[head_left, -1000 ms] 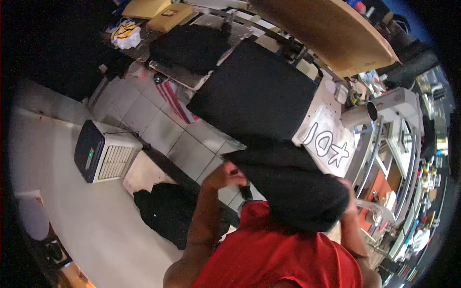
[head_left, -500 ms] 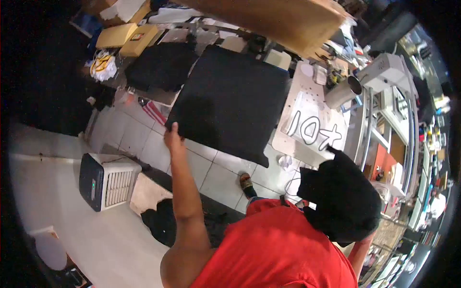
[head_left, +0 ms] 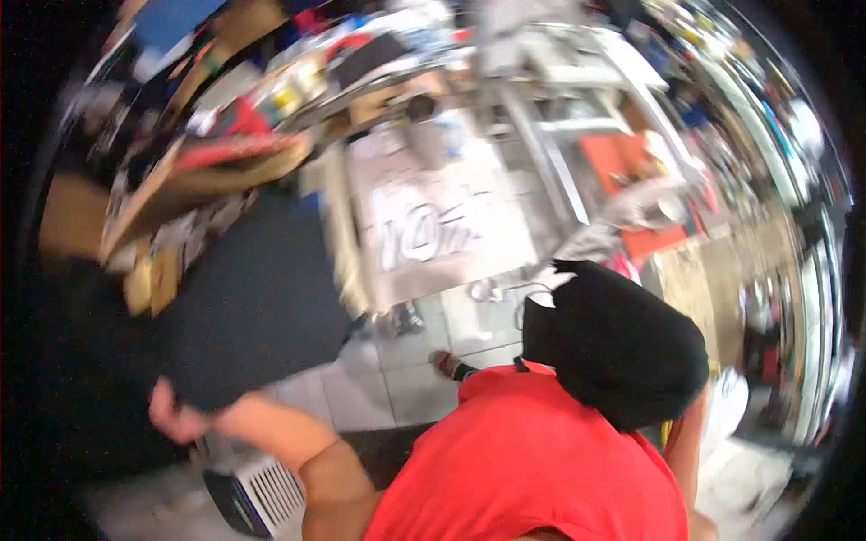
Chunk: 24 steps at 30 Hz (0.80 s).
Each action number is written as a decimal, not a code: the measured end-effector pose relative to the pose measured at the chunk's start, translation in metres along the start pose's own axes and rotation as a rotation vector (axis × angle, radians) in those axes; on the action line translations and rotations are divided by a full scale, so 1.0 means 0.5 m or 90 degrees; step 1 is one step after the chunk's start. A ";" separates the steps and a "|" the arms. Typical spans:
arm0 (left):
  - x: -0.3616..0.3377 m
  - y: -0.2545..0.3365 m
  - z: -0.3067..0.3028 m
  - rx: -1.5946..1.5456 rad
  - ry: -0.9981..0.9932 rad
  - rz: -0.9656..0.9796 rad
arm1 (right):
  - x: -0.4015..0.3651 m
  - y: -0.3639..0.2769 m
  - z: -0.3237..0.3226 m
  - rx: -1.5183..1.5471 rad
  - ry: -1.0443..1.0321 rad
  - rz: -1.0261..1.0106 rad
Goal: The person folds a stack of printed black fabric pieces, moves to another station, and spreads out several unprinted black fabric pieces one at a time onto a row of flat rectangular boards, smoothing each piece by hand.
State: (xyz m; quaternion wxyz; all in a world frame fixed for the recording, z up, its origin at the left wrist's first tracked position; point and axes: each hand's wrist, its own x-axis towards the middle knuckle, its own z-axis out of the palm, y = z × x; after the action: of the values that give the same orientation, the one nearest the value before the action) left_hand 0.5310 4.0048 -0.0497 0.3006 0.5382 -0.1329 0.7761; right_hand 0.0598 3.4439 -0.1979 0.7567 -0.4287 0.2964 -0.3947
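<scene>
My left hand (head_left: 176, 413), blurred by motion, is at the near left corner of a flat, square black cloth-like panel (head_left: 262, 298). The smear hides how its fingers are set. A bundle of black cloth (head_left: 622, 352) lies across my right forearm, in front of my red shirt. My right hand is hidden under or behind that bundle, with only part of the arm showing below it. Right of the black panel is a pale board (head_left: 451, 207) with large black-outlined characters on it.
A metal-framed machine (head_left: 550, 162) stands beyond the board, with an orange-red panel (head_left: 622, 167) beside it. A cylindrical metal container (head_left: 428, 135) is on the board's far part. Cluttered shelves line the far side. A white slatted appliance (head_left: 271, 496) sits at lower left, on the tiled floor's side.
The view has swung to the right, so the black panel and my left hand now appear further left and lower. The black bundle stays by my right arm.
</scene>
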 end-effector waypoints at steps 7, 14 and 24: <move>0.047 0.598 0.234 -0.284 0.118 0.016 | -0.005 -0.135 -0.356 0.087 0.153 -0.122; -0.029 1.267 0.319 -0.686 0.063 -0.106 | -0.027 -0.279 -0.693 0.132 0.336 -0.212; -0.198 1.949 0.359 -1.210 -0.175 -0.341 | -0.071 -0.270 -0.846 0.196 0.583 -0.261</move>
State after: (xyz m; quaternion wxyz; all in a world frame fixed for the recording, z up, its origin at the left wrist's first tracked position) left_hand 0.0962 3.1137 0.0429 0.7539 0.1715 -0.6067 0.1849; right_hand -0.3376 3.2556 -0.2682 0.5111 -0.1453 0.4451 -0.7208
